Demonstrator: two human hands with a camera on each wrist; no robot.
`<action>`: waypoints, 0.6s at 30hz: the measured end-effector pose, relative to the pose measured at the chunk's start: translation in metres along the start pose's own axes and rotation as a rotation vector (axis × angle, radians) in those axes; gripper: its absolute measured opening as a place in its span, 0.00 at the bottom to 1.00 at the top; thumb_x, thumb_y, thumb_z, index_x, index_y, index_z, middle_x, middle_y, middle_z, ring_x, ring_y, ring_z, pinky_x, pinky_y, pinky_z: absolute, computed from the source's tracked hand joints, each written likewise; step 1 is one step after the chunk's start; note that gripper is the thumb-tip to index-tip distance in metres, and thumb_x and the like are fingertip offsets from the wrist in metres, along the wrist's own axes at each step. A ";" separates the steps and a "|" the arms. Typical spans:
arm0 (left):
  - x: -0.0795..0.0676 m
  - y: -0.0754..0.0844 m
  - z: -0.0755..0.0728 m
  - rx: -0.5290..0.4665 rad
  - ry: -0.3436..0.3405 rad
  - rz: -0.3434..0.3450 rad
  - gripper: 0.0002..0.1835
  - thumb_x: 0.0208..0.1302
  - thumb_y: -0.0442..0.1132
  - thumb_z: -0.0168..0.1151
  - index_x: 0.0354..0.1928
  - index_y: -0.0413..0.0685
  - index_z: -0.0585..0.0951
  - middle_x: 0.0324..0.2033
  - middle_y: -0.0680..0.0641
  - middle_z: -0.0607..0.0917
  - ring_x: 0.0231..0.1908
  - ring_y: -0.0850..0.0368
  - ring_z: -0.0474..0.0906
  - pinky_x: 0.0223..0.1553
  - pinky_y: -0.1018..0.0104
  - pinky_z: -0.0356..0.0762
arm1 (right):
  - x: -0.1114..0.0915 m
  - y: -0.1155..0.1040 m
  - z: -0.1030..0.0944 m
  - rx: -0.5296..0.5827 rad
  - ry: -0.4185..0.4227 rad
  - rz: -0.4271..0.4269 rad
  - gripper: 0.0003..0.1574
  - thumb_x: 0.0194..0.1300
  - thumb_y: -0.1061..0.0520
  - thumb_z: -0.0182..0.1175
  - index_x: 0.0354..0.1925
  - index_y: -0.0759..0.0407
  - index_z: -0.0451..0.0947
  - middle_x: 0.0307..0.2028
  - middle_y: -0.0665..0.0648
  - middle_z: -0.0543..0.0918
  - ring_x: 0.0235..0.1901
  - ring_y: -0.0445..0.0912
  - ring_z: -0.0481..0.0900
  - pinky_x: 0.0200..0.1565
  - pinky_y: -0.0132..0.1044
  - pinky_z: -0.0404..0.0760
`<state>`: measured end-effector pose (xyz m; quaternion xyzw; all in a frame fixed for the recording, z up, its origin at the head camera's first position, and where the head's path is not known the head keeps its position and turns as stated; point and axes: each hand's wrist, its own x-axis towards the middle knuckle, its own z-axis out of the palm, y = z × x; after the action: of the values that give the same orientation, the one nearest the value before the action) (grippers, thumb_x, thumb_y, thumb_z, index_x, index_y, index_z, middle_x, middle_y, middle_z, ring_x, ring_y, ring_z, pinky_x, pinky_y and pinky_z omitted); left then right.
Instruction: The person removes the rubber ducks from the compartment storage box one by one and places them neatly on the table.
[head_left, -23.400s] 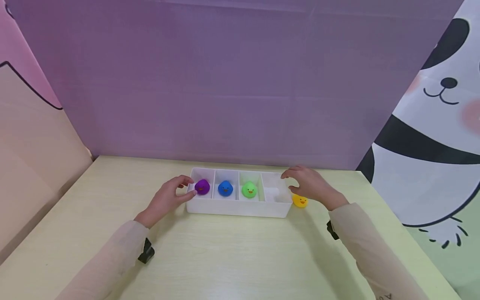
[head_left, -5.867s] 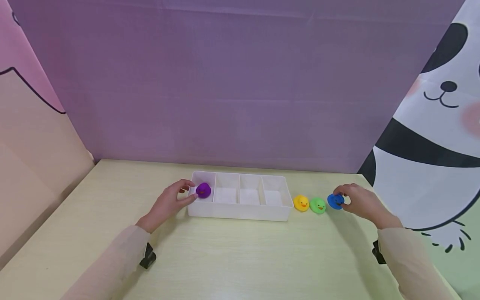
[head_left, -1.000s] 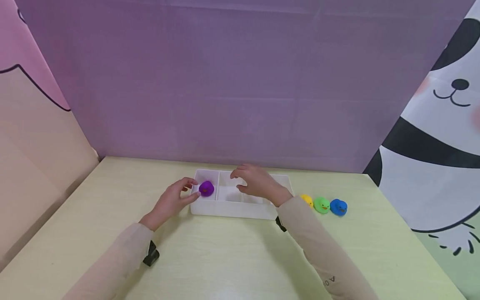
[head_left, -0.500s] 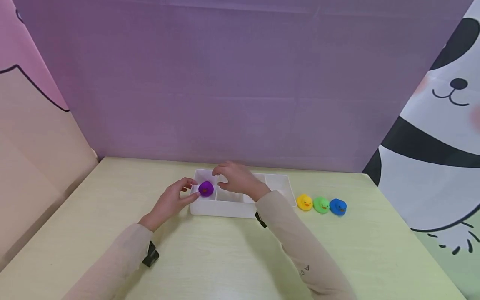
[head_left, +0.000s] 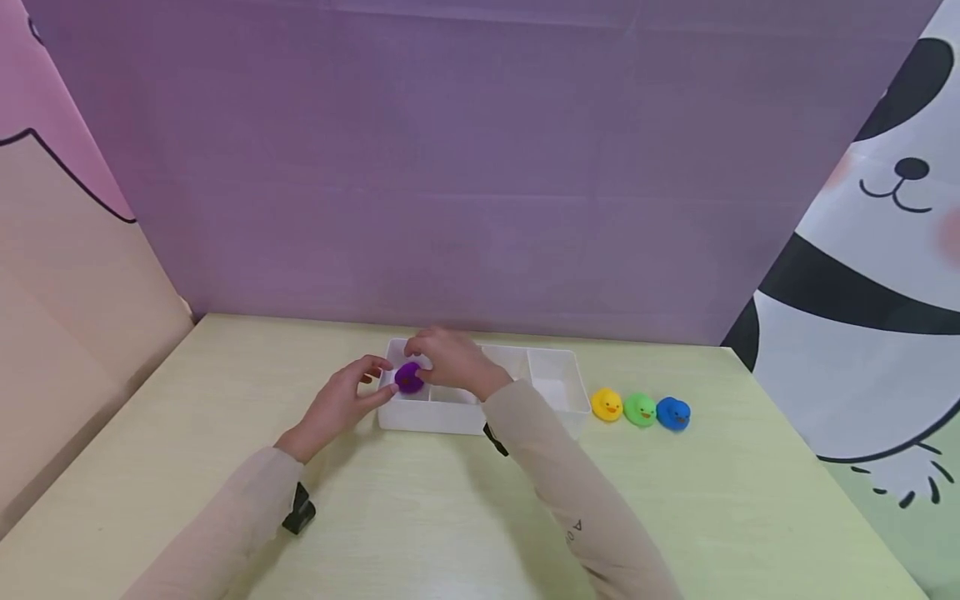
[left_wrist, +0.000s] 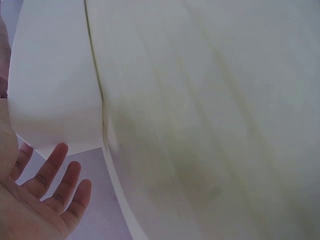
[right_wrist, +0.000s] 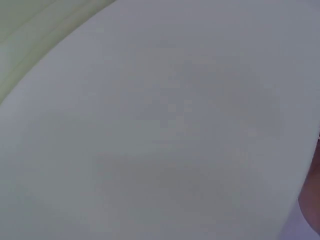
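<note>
A white box (head_left: 450, 419) with a row of compartments stands near the back of the table. In its leftmost compartment sits a purple toy duck (head_left: 407, 380). My left hand (head_left: 341, 406) rests at the box's left end, thumb and index fingertips at the rim. The left wrist view shows its other fingers (left_wrist: 54, 162) loosely extended against the end wall. My right hand (head_left: 453, 362) reaches over the box from the right. Its thumb overlaps the duck's right side and its index finger is bent above the far side, with a gap showing between them. In the right wrist view the white wall (right_wrist: 165, 120) hides most of the hand.
To the right of the box, a yellow duck (head_left: 607, 405), a green duck (head_left: 641, 410) and a blue duck (head_left: 673, 413) stand in a row on the pale wooden table (head_left: 420, 525). A purple cloth (head_left: 450, 167) hangs behind the table, with a panda print (head_left: 885, 275) to the right.
Earlier, the green and blue ducks left the box for the row beside the yellow one. Over the last second my right hand moved left to the purple duck; the left hand stayed put.
</note>
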<state>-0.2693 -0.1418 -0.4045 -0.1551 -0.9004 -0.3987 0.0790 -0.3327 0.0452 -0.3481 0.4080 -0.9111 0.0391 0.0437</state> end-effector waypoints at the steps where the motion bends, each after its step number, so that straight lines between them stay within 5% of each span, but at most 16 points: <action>1: 0.000 0.000 0.000 0.000 0.000 -0.001 0.21 0.60 0.47 0.60 0.52 0.46 0.73 0.48 0.41 0.79 0.49 0.43 0.74 0.49 0.48 0.74 | 0.001 0.000 0.001 0.006 -0.008 0.004 0.17 0.56 0.55 0.64 0.46 0.54 0.79 0.45 0.51 0.81 0.47 0.44 0.76 0.49 0.36 0.76; 18: -0.002 0.002 -0.001 -0.004 0.003 0.009 0.20 0.60 0.47 0.60 0.52 0.46 0.73 0.49 0.41 0.79 0.49 0.42 0.74 0.49 0.47 0.74 | 0.018 -0.006 0.004 -0.069 -0.119 0.015 0.15 0.55 0.57 0.64 0.44 0.53 0.78 0.41 0.51 0.82 0.41 0.43 0.75 0.46 0.34 0.75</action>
<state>-0.2671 -0.1413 -0.4031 -0.1586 -0.8988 -0.4004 0.0819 -0.3399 0.0276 -0.3503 0.4010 -0.9159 -0.0165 0.0032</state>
